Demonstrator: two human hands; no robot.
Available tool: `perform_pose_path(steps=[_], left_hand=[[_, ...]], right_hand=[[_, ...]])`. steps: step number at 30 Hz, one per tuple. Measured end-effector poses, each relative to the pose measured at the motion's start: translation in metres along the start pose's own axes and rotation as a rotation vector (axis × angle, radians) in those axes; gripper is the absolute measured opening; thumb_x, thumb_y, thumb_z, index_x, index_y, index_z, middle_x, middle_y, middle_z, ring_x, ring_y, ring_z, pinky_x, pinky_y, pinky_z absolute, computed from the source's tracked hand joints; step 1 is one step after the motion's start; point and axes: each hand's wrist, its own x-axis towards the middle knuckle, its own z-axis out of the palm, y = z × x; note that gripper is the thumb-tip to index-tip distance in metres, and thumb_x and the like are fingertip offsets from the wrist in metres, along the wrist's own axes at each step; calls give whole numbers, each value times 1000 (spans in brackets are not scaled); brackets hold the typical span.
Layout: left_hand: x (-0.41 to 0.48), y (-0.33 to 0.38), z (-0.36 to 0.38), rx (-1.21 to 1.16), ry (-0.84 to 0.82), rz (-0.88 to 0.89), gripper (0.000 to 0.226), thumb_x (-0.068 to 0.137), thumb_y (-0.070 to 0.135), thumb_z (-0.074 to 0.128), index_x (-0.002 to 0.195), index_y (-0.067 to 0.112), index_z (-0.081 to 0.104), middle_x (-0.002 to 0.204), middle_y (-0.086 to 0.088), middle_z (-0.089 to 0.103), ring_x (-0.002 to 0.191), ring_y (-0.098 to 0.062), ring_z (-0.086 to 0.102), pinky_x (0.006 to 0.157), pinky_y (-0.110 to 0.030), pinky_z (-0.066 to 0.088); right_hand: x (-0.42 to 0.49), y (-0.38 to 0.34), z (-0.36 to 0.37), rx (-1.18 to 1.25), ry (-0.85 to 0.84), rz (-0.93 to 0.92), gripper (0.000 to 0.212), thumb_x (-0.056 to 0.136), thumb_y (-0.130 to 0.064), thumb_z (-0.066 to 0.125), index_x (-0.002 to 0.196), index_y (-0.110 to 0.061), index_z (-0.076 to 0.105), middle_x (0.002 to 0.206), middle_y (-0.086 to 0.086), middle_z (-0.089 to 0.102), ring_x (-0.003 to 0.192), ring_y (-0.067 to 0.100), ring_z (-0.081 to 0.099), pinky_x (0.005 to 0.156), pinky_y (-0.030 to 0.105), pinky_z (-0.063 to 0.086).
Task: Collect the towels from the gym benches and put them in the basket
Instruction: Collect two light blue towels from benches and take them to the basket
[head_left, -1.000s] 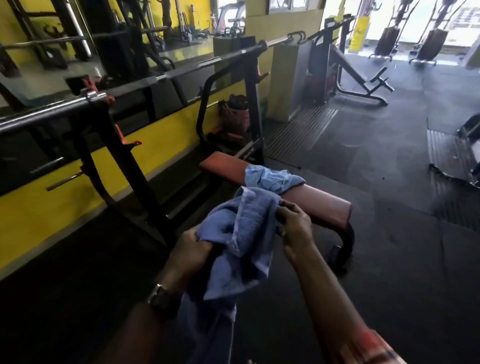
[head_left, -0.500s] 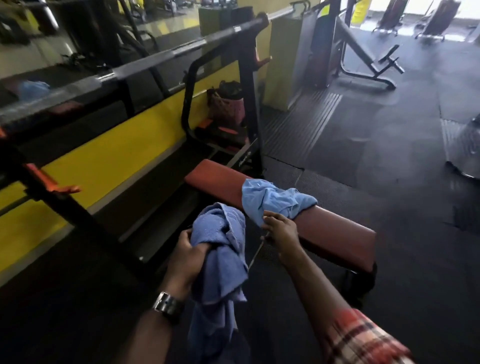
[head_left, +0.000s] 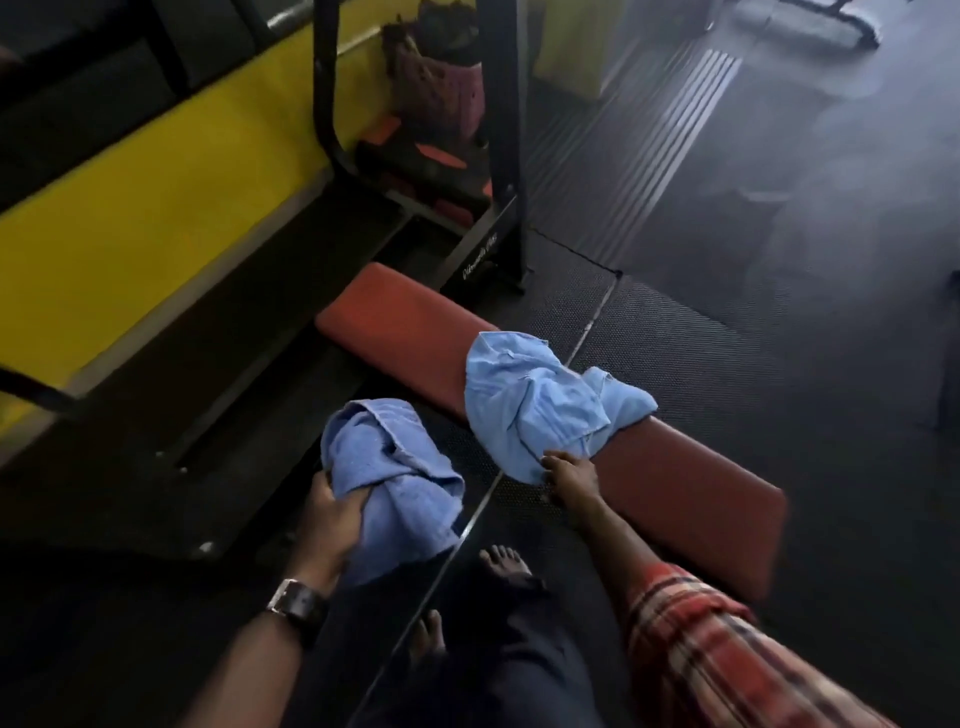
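Towel (head_left: 540, 405) crosswise on bench (head_left: 685, 493), near corner seemingly in right hand (head_left: 571, 478)

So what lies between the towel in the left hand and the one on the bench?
Head view: only dark floor mat and its pale seam; nothing else.

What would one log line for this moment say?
left hand: grips bunched blue towel | right hand: pinches light-blue towel lying on red bench pad | stage: picking up second towel
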Motion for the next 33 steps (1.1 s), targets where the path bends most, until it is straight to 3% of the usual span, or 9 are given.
perform_pose_path(steps=[2, 6, 11, 15, 18, 23, 27, 31, 33], left_hand=[[13, -4, 6, 7, 51, -44, 36, 85, 40, 66, 116, 24, 58, 96, 2, 68, 83, -13, 63, 69, -30, 45], [21, -8, 18, 24, 139, -130, 33, 89, 34, 64, 118, 20, 55, 96, 2, 65, 93, -24, 63, 76, -35, 47], [20, 3, 40, -16, 218, -226, 32, 91, 27, 63, 120, 19, 55, 98, 1, 66, 91, -22, 63, 69, -30, 45], [15, 20, 50, -75, 258, -258, 47, 90, 34, 62, 133, 19, 48, 113, -7, 64, 97, -27, 62, 79, -36, 45], [-4, 27, 44, -127, 314, -252, 38, 89, 34, 63, 124, 24, 50, 107, -3, 65, 85, -16, 61, 69, -32, 44], [-42, 20, 14, -225, 450, -246, 45, 88, 27, 65, 129, 20, 49, 105, -1, 63, 80, -13, 58, 66, -31, 43], [-84, 2, -17, -306, 568, -204, 47, 86, 19, 68, 129, 15, 51, 116, -6, 63, 90, -17, 61, 65, -28, 43], [-137, -16, -56, -406, 717, -159, 60, 86, 12, 66, 140, 19, 40, 123, -3, 54, 105, -20, 54, 87, -35, 43], [-179, -33, -78, -467, 801, -92, 60, 87, 9, 65, 139, 25, 40, 121, 4, 54, 103, -13, 56, 85, -29, 44]], right_hand=[[28, 0, 3, -17, -42, 56, 31, 87, -9, 61, 118, -4, 66, 97, 13, 64, 72, 23, 59, 49, 31, 50], [74, -7, 3, 88, -75, 159, 45, 88, -7, 60, 132, -17, 56, 117, 13, 58, 98, 27, 55, 80, 40, 50], [99, -32, 0, 56, -92, 295, 29, 84, -20, 69, 111, -11, 62, 98, 13, 58, 89, 34, 60, 70, 40, 49], [89, -51, 7, 65, -161, 101, 27, 83, -17, 72, 105, -3, 69, 96, 15, 64, 81, 30, 60, 63, 34, 49], [68, -77, 20, -1, -144, -101, 5, 78, -18, 75, 82, -15, 75, 83, 9, 72, 76, 27, 64, 72, 39, 54], [6, -118, 54, -65, -171, -310, 22, 73, -20, 67, 56, -16, 53, 61, -2, 53, 67, 17, 50, 72, 38, 45], [-61, -124, 80, -182, -408, -440, 20, 73, -10, 61, 59, 2, 54, 58, 6, 52, 59, 15, 46, 60, 27, 40], [-138, -125, 113, -241, -656, -503, 9, 66, 7, 56, 59, 3, 55, 61, 10, 45, 59, 13, 41, 56, 30, 34], [-187, -118, 128, -266, -756, -519, 6, 64, 5, 56, 62, 11, 56, 64, 11, 47, 62, 17, 42, 58, 32, 34]])
